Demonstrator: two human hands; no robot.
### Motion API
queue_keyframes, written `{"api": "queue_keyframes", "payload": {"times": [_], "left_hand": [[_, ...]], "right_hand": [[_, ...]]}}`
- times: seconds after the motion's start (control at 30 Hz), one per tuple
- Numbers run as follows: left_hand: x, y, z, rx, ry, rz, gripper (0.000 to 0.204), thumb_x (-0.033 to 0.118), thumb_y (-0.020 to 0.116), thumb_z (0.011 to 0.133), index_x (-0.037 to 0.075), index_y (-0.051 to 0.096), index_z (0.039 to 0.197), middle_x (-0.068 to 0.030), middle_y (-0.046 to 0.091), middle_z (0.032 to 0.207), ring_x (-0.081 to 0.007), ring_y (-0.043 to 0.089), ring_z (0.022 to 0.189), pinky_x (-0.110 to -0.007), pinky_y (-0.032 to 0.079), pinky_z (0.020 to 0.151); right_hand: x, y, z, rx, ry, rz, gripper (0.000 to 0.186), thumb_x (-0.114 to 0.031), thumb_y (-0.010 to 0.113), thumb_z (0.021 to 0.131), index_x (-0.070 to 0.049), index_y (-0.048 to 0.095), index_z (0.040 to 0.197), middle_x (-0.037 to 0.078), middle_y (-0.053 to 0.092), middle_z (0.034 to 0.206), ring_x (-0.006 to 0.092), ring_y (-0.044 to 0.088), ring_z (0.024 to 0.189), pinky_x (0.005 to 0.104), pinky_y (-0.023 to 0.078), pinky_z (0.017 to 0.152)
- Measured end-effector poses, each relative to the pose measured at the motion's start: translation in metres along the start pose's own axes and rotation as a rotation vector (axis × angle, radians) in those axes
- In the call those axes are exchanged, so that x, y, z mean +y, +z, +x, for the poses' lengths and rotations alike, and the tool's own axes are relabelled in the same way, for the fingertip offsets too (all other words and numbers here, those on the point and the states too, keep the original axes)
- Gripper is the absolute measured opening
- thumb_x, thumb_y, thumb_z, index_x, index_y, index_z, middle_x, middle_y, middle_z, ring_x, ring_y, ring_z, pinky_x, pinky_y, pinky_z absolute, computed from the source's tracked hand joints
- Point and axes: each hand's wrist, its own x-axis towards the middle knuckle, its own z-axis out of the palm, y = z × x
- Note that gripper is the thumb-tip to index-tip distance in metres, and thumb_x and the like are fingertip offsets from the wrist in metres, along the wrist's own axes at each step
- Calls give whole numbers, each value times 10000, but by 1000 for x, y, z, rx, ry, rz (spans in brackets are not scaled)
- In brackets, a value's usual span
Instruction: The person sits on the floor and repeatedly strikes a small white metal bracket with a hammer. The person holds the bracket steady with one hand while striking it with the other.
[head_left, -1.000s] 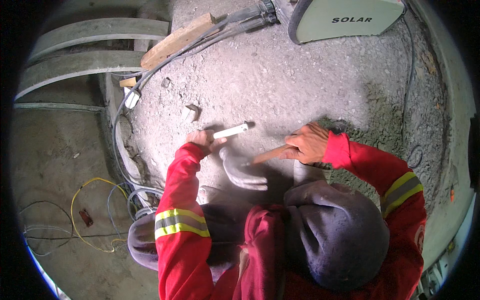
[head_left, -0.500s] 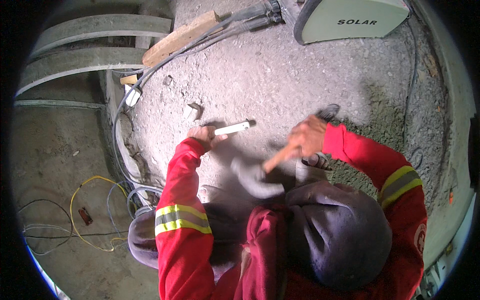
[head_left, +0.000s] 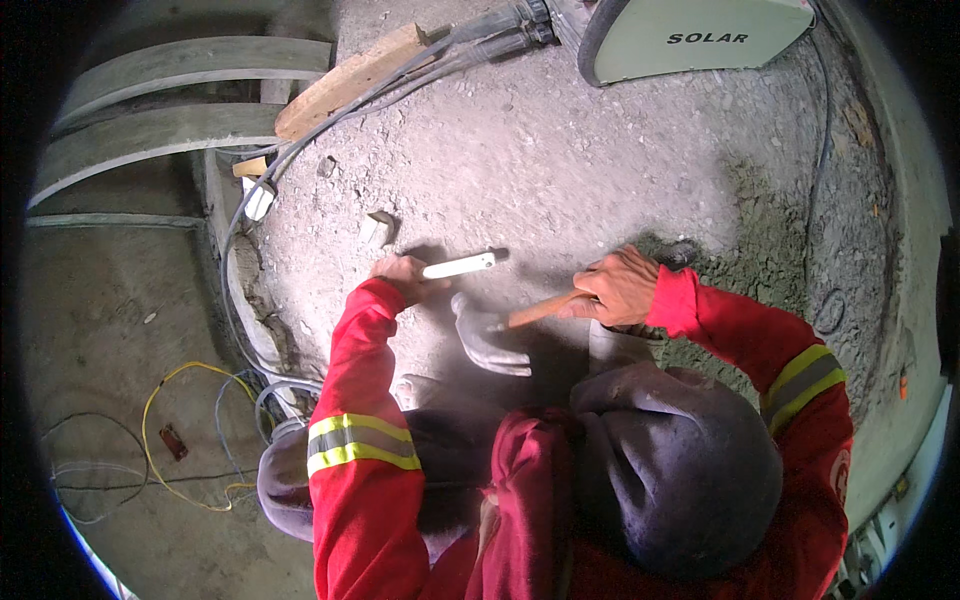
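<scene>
My left hand (head_left: 402, 277) is closed around one end of a narrow white bar (head_left: 460, 267). A small dark hole shows near the bar's free end, which points right above the rough grey floor. My right hand (head_left: 618, 287) grips a hammer by its wooden handle (head_left: 548, 308). The hammer's long, curved grey head (head_left: 487, 340) hangs between my hands, nearer to me than the white bar and apart from it. My left fingertips are mostly hidden behind the hand.
A pale broken chunk (head_left: 377, 229) lies beyond my left hand. Grey cables (head_left: 232, 255) run along the floor's left edge, beside a wooden board (head_left: 350, 82). Damp grey mortar (head_left: 765, 235) spreads at the right. A pale green casing (head_left: 700, 40) stands at the far side.
The hammer's head has shifted left and slightly away from me, and it is less blurred. My right hand has come a little nearer. The left hand still holds the white bar.
</scene>
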Motion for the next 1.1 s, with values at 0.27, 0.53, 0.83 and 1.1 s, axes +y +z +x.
{"api": "queue_keyframes", "payload": {"times": [0.27,0.53,0.83,1.1], "left_hand": [[-14,16,8,106,1,46,182,348,624,729,189,682,796,-110,665,777,-307,646,743,-425,517,697],[-16,17,7,194,1,110,174,345,577,735,195,661,754,-103,654,717,-319,639,712,-429,514,675],[-11,12,12,162,-71,38,151,280,581,719,185,677,788,-110,663,798,-310,638,785,-421,512,711],[-2,-4,14,71,-124,-43,187,283,594,748,170,689,864,-124,668,865,-306,641,844,-407,513,752]], "right_hand": [[0,-8,4,71,-174,105,579,-577,477,844,-51,614,647,180,574,553,360,569,465,447,452,467],[-13,0,13,-25,12,-8,640,-629,423,840,-42,634,694,189,584,571,384,598,547,484,473,543],[-20,-9,8,81,-90,2,600,-604,465,839,-42,609,690,166,565,543,361,583,488,457,460,470],[24,-6,17,-20,120,-70,576,-570,464,850,-49,613,652,178,572,564,365,594,531,443,465,496]]}}
